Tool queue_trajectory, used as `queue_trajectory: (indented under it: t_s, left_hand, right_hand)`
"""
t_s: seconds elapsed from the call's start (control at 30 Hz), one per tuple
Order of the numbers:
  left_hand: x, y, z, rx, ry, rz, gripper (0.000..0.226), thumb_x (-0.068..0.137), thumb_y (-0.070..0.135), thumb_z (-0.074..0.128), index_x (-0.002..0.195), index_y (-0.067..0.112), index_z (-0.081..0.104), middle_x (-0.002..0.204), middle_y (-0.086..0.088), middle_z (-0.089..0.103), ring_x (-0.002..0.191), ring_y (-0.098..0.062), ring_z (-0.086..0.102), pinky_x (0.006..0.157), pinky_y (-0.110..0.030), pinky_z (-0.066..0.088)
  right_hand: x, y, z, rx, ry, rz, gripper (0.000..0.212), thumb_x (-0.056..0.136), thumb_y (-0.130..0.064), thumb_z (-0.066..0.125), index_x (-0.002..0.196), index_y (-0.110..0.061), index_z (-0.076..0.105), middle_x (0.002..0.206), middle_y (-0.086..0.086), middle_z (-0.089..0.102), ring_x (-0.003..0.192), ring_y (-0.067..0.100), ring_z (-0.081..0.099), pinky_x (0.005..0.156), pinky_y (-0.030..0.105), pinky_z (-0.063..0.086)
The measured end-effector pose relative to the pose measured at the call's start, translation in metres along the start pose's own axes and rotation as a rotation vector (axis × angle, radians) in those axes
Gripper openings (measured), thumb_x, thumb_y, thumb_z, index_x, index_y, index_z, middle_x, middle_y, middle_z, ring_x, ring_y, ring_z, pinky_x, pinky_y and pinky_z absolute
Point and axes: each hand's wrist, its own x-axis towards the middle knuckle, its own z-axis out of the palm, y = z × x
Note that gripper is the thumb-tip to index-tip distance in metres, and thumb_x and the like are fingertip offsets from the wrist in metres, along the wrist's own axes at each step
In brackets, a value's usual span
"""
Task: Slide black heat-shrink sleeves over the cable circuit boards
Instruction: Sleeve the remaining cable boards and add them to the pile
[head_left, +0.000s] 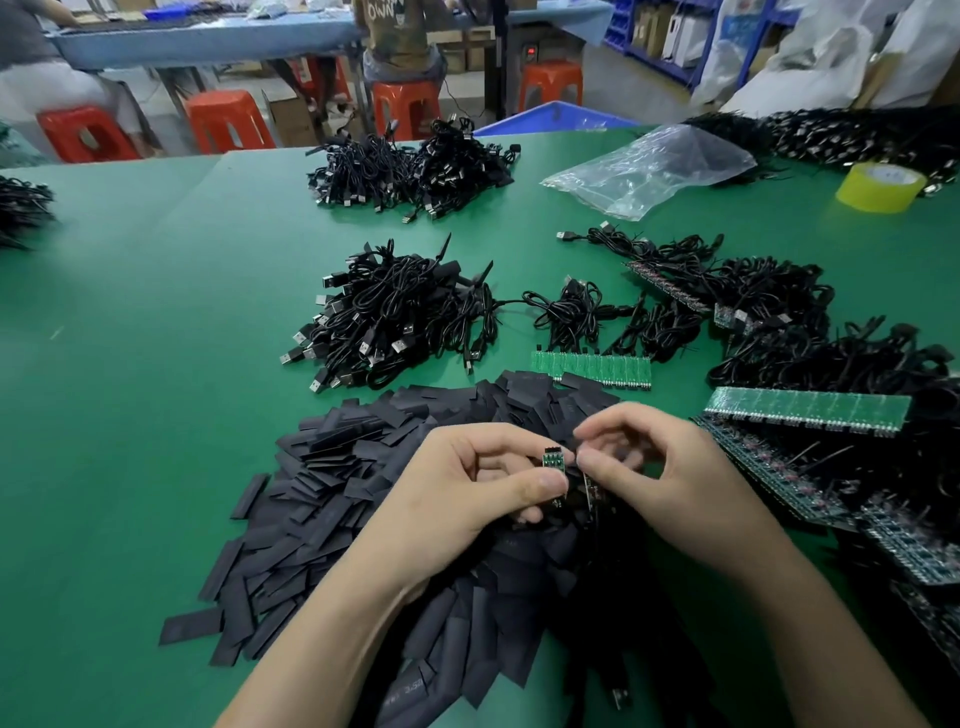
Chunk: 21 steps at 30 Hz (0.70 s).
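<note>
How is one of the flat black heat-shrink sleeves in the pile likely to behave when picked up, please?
Probably light and thin: the heat-shrink sleeves lie flattened in a loose, overlapping pile on the green table. Likely somewhat bendy rather than rigid, since some near the front look curved. A push would probably scatter several.

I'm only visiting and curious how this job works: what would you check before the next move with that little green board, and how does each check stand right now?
1. Board held: the left hand pinches a small green circuit board. Ok.
2. Sleeve picked: the right hand has its fingertips together beside the board, but what they pinch is unclear. Cannot tell.
3. Sleeve on board: the board's green face shows bare. Not ok.
4. Sleeve supply: a pile of black sleeves lies under the hands. Ok.
5. More boards: a board strip with cables lies just beyond. Ok.
</note>
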Motion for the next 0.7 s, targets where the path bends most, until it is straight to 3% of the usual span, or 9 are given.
queue_trajectory:
  t_s: [0.07, 0.17, 0.23, 0.27, 0.37, 0.47, 0.6, 0.7]
  left_hand:
    - [-0.001, 0.007, 0.001, 0.056, 0.016, 0.047, 0.020, 0.074, 0.018, 0.081, 0.094, 0.011, 0.080, 0.066, 0.000, 0.066, 0.057, -0.008, 0.061, 0.062, -0.016, 0.051]
    - [-0.002, 0.016, 0.007, 0.105, 0.079, 0.119, 0.017, 0.075, 0.017, 0.085, 0.089, 0.011, 0.078, 0.063, -0.001, 0.061, 0.056, -0.011, 0.058, 0.061, -0.020, 0.047]
    - [-0.005, 0.021, 0.010, 0.093, 0.113, 0.168, 0.013, 0.077, 0.015, 0.082, 0.087, 0.010, 0.077, 0.061, -0.004, 0.060, 0.056, -0.018, 0.057, 0.061, -0.032, 0.047]
    - [-0.006, 0.024, 0.011, 0.078, 0.124, 0.191, 0.011, 0.078, 0.014, 0.079, 0.087, 0.009, 0.076, 0.061, -0.004, 0.060, 0.055, -0.019, 0.057, 0.061, -0.033, 0.047]
    - [-0.009, 0.033, 0.011, 0.121, 0.173, 0.246, 0.013, 0.078, 0.019, 0.079, 0.089, 0.013, 0.076, 0.062, 0.007, 0.062, 0.059, -0.012, 0.053, 0.060, -0.023, 0.045]
    - [-0.010, 0.040, 0.008, 0.128, 0.224, 0.303, 0.017, 0.077, 0.022, 0.082, 0.091, 0.015, 0.077, 0.063, 0.011, 0.056, 0.061, -0.011, 0.045, 0.059, -0.019, 0.040]
    - [-0.010, 0.041, 0.009, 0.142, 0.250, 0.340, 0.011, 0.077, 0.018, 0.080, 0.085, 0.013, 0.075, 0.062, 0.012, 0.057, 0.057, -0.007, 0.048, 0.058, -0.016, 0.042]
    - [-0.010, 0.040, 0.008, 0.203, 0.251, 0.325, 0.010, 0.078, 0.022, 0.078, 0.088, 0.020, 0.076, 0.066, 0.006, 0.065, 0.061, -0.007, 0.058, 0.063, -0.019, 0.047]
  right_hand:
    - [-0.003, -0.007, 0.002, -0.039, 0.078, -0.136, 0.013, 0.089, -0.042, 0.068, 0.092, -0.031, 0.075, 0.094, -0.016, 0.073, 0.094, 0.004, 0.067, 0.080, 0.016, 0.047]
    - [-0.006, -0.015, 0.010, 0.264, -0.158, -0.137, 0.035, 0.096, -0.048, 0.052, 0.094, -0.022, 0.075, 0.095, -0.005, 0.075, 0.093, 0.010, 0.070, 0.081, 0.028, 0.051]
    - [-0.007, -0.017, 0.014, 0.374, -0.283, -0.141, 0.044, 0.100, -0.042, 0.048, 0.096, -0.009, 0.076, 0.098, 0.008, 0.076, 0.095, 0.028, 0.071, 0.087, 0.041, 0.055]
    - [-0.007, -0.017, 0.015, 0.395, -0.316, -0.147, 0.046, 0.101, -0.043, 0.050, 0.096, -0.006, 0.076, 0.097, 0.011, 0.077, 0.096, 0.031, 0.071, 0.088, 0.042, 0.055]
    - [-0.009, -0.020, 0.012, 0.405, -0.348, -0.152, 0.051, 0.093, -0.062, 0.059, 0.094, -0.013, 0.076, 0.089, 0.007, 0.078, 0.090, 0.018, 0.073, 0.084, 0.026, 0.053]
    - [-0.010, -0.022, 0.008, 0.386, -0.322, -0.145, 0.049, 0.087, -0.066, 0.064, 0.092, -0.018, 0.075, 0.082, 0.007, 0.076, 0.079, 0.016, 0.072, 0.075, 0.024, 0.052]
    - [-0.011, -0.026, 0.014, 0.491, -0.234, -0.203, 0.044, 0.091, -0.052, 0.068, 0.099, -0.009, 0.072, 0.089, 0.007, 0.077, 0.085, 0.017, 0.073, 0.080, 0.025, 0.054]
    - [-0.013, -0.031, 0.026, 0.610, -0.180, -0.212, 0.025, 0.096, -0.042, 0.064, 0.093, -0.019, 0.073, 0.070, 0.005, 0.071, 0.067, 0.020, 0.067, 0.070, 0.029, 0.054]
